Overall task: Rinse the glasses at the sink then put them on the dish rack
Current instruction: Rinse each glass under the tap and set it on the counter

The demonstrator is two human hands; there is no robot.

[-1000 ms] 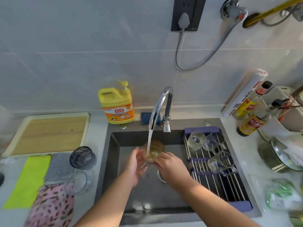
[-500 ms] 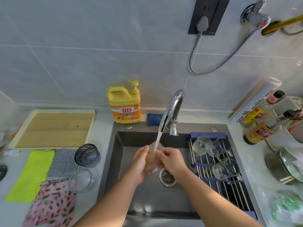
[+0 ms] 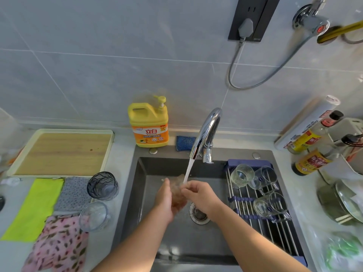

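Head view, sink station; we enter the following.

**Item in hand:** held glass [image 3: 177, 190], over the sink [image 3: 157, 242], just left of the drain [image 3: 198, 213] and under the water stream [image 3: 187, 171] from the tap [image 3: 208, 130]. It is blurred, so we cannot tell which way its mouth faces.

**Hands:** the left hand [image 3: 166, 199] cups the glass from the left with fingers curled round its wall. The right hand [image 3: 202, 195] grips it from the right, near the top.

**Step, as we judge it:** rinsing. Done well, the glass is turned so the stream reaches the inside and the rim, kept low in the basin to limit splashing, and tipped empty before lifting. Wet glass slips, so one hand should hold firm throughout.

**Destination:** dish rack [image 3: 275, 232], laid across the right part of the sink. Several racked glasses [image 3: 242, 174] crowd its far half, while the near rods are bare. We judge that to be the open room for setting down.

**Awaiting:** dark glass [image 3: 102, 185] and clear glass [image 3: 94, 215] on the worktop [image 3: 121, 173], near the sink's left edge.

**Edges:** the spout hangs just above the hands. The way right crosses the rack's left rail, so the glass should be lifted over it and set down apart from the racked ones.
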